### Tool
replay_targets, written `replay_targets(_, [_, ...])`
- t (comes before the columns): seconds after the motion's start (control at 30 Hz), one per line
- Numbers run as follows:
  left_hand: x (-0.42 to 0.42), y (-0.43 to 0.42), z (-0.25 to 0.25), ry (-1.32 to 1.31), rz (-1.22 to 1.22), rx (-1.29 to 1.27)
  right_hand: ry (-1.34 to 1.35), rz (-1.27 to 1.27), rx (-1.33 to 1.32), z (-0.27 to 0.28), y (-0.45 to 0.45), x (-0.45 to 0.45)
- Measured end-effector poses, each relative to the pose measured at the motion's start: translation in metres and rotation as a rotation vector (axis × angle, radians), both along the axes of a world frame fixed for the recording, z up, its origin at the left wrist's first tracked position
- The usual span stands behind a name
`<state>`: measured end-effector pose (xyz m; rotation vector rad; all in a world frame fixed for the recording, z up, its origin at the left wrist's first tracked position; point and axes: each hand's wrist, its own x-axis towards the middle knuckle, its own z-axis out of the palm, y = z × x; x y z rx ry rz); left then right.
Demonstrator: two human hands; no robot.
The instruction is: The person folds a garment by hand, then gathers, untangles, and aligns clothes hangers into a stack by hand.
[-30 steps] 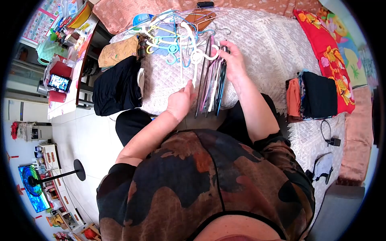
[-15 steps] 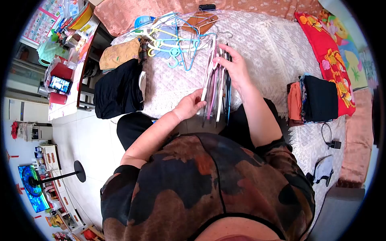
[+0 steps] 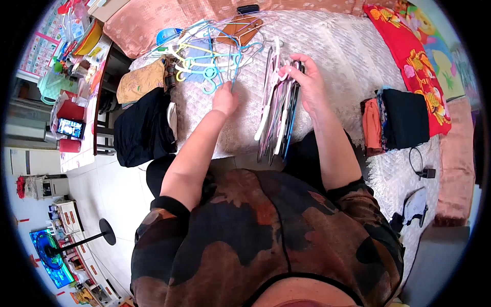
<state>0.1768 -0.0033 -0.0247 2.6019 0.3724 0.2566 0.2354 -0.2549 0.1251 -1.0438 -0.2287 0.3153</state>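
Note:
My right hand (image 3: 311,84) is closed around the hook end of a bundle of clothes hangers (image 3: 279,115), mostly white, pink, black and blue. They hang down over the bed's front edge. To the left, my left hand (image 3: 225,100) has its fingers curled at the lower corner of a blue clothes hanger (image 3: 236,69). That hanger lies on a loose pile with a yellow hanger (image 3: 197,52) and a light-blue hanger (image 3: 208,74). Part of the left fingertips is hard to make out.
Folded dark clothes (image 3: 146,128) and a yellowish folded garment (image 3: 143,82) are stacked at the left of the bed (image 3: 337,66). Another folded stack (image 3: 404,120) sits at the right. A brown flat item (image 3: 240,30) lies behind the hangers. A floor fan (image 3: 76,240) stands lower left.
My left hand has left the bottom of the hanger bundle and moved up and left to the blue hanger. My right hand still holds the bundle, which now fans out slightly.

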Motion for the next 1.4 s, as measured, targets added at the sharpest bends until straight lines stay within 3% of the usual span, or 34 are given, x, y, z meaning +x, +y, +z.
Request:
replay_targets(0.07, [0.002, -0.008, -0.014, -0.048, -0.084, 0.427, -0.063, 0.037, -0.062, -0.01, 0.003, 0.008])
replay_targets(0.1, [0.003, -0.014, -0.01, 0.058, -0.094, 0.506, -0.043, 0.013, -0.101, -0.016, 0.008, 0.011])
replay_targets(0.13, [0.004, -0.019, -0.006, 0.053, -0.102, 0.511, -0.121, -0.016, -0.165, -0.021, 0.011, 0.013])
replay_targets(0.23, [0.0, -0.032, 0.024, 0.432, 0.076, 0.141, -0.133, -0.026, -0.19, -0.026, 0.014, 0.021])
replay_targets(0.37, [-0.014, -0.006, 0.015, 0.434, 0.035, 0.187, -0.128, -0.025, -0.179, -0.027, 0.014, 0.028])
replay_targets(0.5, [-0.038, -0.011, 0.042, 0.578, 0.051, 0.146, -0.078, 0.029, -0.127, -0.029, 0.011, 0.032])
replay_targets(0.67, [-0.082, -0.042, 0.057, 0.83, -0.367, 0.286, -0.031, -0.03, -0.142, -0.032, -0.001, 0.035])
replay_targets(0.77, [-0.103, -0.022, 0.015, 0.787, -0.397, 0.246, 0.057, -0.075, -0.096, -0.023, -0.011, 0.031])
replay_targets(0.8, [-0.105, -0.021, 0.016, 0.79, -0.397, 0.238, 0.106, -0.122, -0.075, -0.023, -0.013, 0.031])
replay_targets(0.9, [-0.088, -0.022, 0.039, 0.542, -0.098, 0.171, 0.075, -0.156, -0.066, -0.024, -0.019, 0.03])
replay_targets(1.0, [-0.063, -0.009, 0.04, 0.497, -0.054, 0.232, 0.062, -0.185, -0.063, -0.024, -0.022, 0.029])
replay_targets(1.03, [-0.059, -0.017, 0.051, 0.61, -0.085, 0.253, 0.055, -0.172, -0.059, -0.025, -0.022, 0.028])
replay_targets(1.17, [-0.041, -0.02, 0.014, 0.626, -0.101, 0.314, 0.047, -0.124, -0.063, -0.023, -0.025, 0.029])
replay_targets(1.27, [-0.038, -0.026, 0.015, 0.586, -0.086, 0.321, 0.048, -0.115, -0.078, -0.02, -0.024, 0.027])
replay_targets(1.33, [-0.036, -0.03, 0.031, 0.297, -0.14, 0.628, 0.042, -0.114, -0.081, -0.024, -0.024, 0.029])
replay_targets(1.4, [-0.025, -0.029, 0.045, 0.267, -0.198, 0.641, 0.023, -0.099, -0.075, -0.025, -0.024, 0.029])
